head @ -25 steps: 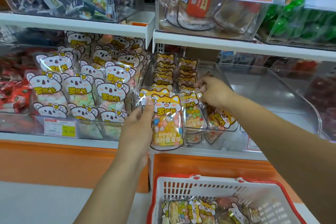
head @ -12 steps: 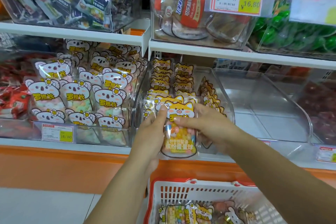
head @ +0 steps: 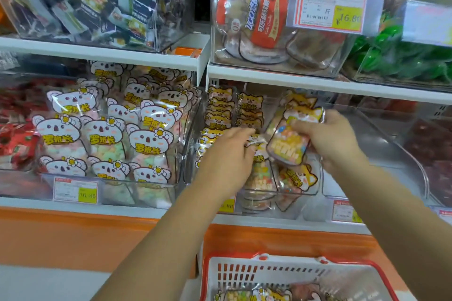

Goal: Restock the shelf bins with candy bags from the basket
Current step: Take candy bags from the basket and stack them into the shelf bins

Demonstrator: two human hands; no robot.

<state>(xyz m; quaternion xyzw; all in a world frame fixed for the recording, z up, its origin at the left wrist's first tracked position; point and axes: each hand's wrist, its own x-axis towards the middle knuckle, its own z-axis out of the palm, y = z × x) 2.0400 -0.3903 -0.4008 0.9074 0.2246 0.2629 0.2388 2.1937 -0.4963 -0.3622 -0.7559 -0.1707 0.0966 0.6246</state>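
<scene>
My right hand grips a clear candy bag with an orange fox header, tilted above the right side of the clear fox-bag bin on the middle shelf. Rows of the same fox bags fill that bin. With straight fingers, my left hand reaches into the bin and presses against the front bags. Below, the white basket with a red rim holds several more candy bags.
To the left stands a bin of white koala candy bags. A clear bin stands right of the fox bin. Just above my hands runs the upper shelf edge, carrying other bins and a price tag.
The fox bag went from both hands in front of the bin to my right hand alone, raised up and right. My left hand let go and moved onto the front bags.
</scene>
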